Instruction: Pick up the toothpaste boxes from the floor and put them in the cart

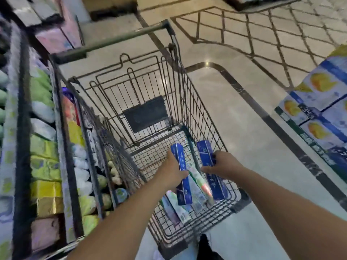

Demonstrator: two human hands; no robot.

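Two blue boxes [181,173] with unreadable white writing.

No text can be read with certainty. White characters are printed along the two blue toothpaste boxes [183,173] [211,169] held over the cart, but they are too blurred to be made out. White lettering on the stacked cartons [319,113] at the right is likewise illegible.

This is a shop, a supermarket aisle. A wire shopping cart [150,117] stands on a polished tiled floor [234,128]; at nine o'clock runs a shelf [22,128] packed with bagged goods, and at three o'clock stands a stack of printed product cartons [319,109].
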